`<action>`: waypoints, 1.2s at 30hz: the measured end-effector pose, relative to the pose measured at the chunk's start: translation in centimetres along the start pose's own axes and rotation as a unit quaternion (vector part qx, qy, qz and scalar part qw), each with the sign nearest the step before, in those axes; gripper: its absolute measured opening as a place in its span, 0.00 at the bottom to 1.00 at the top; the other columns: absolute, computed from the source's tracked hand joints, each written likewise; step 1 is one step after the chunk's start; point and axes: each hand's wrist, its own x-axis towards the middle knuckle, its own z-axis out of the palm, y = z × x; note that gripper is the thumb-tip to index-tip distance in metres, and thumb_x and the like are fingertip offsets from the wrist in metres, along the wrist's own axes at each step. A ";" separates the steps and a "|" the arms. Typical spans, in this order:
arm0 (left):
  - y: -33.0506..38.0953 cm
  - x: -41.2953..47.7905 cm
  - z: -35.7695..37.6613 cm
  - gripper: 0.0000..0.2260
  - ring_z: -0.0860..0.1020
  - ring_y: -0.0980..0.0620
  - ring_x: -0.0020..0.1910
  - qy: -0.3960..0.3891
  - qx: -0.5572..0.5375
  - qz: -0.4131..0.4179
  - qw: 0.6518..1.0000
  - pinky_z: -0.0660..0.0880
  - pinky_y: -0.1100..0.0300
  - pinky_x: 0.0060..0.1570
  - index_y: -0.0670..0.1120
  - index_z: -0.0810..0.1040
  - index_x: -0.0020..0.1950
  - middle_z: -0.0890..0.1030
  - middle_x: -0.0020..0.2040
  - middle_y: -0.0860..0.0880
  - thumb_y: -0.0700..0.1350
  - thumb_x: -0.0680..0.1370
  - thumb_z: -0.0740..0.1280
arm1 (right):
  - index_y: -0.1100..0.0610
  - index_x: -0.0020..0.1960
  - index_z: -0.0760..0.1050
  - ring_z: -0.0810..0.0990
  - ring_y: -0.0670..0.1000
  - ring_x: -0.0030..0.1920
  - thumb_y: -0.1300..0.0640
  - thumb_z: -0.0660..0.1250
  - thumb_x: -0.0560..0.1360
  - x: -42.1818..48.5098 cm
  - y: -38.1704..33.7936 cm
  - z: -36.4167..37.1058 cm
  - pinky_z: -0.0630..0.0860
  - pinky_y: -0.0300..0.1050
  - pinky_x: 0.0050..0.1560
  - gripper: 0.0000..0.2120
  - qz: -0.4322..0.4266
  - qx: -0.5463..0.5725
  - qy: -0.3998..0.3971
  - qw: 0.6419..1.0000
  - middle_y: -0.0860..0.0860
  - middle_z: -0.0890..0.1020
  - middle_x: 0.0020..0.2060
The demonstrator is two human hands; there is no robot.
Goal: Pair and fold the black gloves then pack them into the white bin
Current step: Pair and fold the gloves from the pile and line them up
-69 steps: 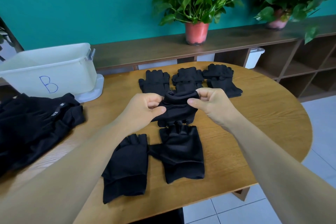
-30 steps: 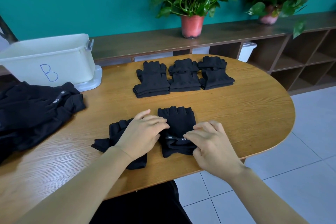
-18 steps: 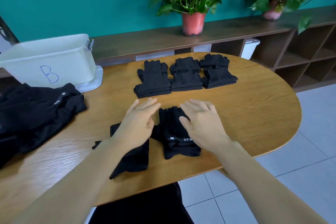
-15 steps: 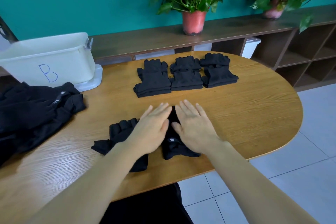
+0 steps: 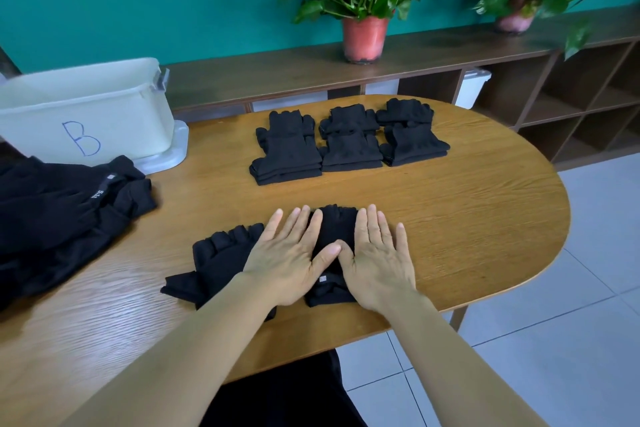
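Observation:
A stacked pair of black fingerless gloves (image 5: 335,230) lies near the table's front edge. My left hand (image 5: 289,253) and my right hand (image 5: 375,255) press flat on it side by side, fingers straight, thumbs touching. A single black glove (image 5: 216,258) lies just left of them, partly under my left wrist. Three folded glove pairs (image 5: 349,142) sit in a row at the back of the table. The white bin (image 5: 83,107), marked with a blue B, stands at the far left.
A heap of black gloves (image 5: 59,218) covers the table's left side in front of the bin. Behind the oval wooden table (image 5: 467,218) runs a low dark shelf (image 5: 519,45) with two potted plants. Tiled floor lies to the right.
Both hands set the glove pair down on the table, then flattened out on top of it and slid closer together until the thumbs met.

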 end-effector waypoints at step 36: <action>-0.6 -5.4 0.2 0.18 0.82 0.59 0.51 0.239 0.001 0.203 0.950 0.57 0.54 0.63 0.51 0.82 0.59 0.84 0.55 0.58 0.53 0.69 0.69 | 0.59 0.67 0.76 0.76 0.49 0.66 0.50 0.60 0.67 -5.8 4.3 0.6 0.62 0.49 0.72 0.30 -0.236 0.041 0.196 0.951 0.52 0.81 0.61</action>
